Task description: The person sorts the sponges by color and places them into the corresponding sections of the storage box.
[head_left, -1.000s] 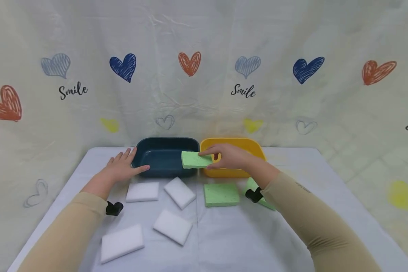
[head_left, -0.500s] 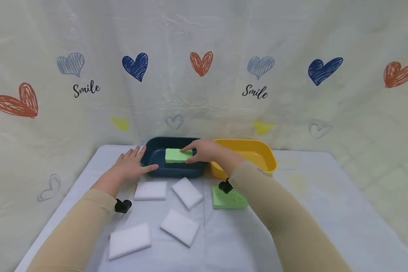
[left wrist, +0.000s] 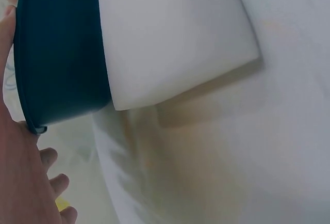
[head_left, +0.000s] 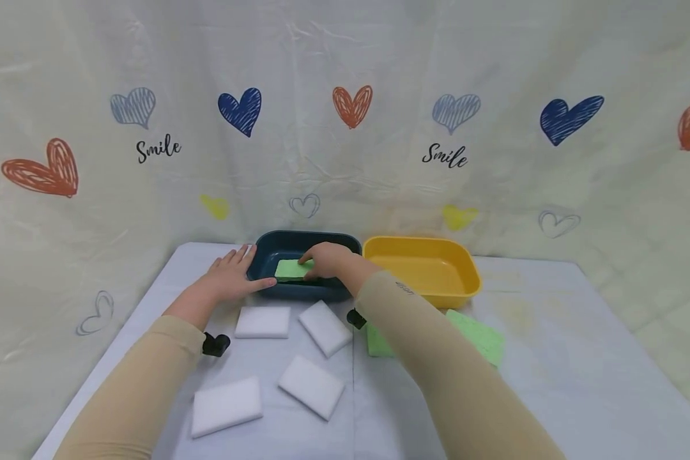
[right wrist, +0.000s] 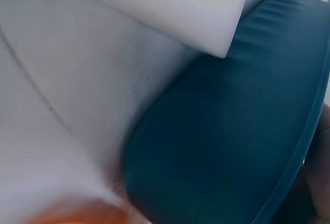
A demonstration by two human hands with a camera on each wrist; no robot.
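Observation:
Inside the dark teal basin point(head_left: 299, 292), my right hand point(head_left: 332, 259) pinches a green sponge point(head_left: 289, 270) by its right end, low in the basin. My left hand point(head_left: 224, 281) rests at the basin's left front corner with fingers spread and thumb along the front rim. The left wrist view shows that hand point(left wrist: 23, 177) against the basin wall point(left wrist: 62, 53). On the table before the basin lie several white sponges point(head_left: 262, 322). Two more green sponges point(head_left: 478, 338) lie to the right, one mostly hidden beneath my right forearm.
A yellow basin point(head_left: 431, 300) stands against the teal one on its right, with its visible inside bare. A white cloth covers the table point(head_left: 552, 358). Close behind the basins hangs a pale curtain point(head_left: 391, 191) printed with hearts.
My right hand has carried the green sponge left from beside the yellow basin and lowered it into the teal basin. The left hand stays at the rim. The head view has turned slightly right.

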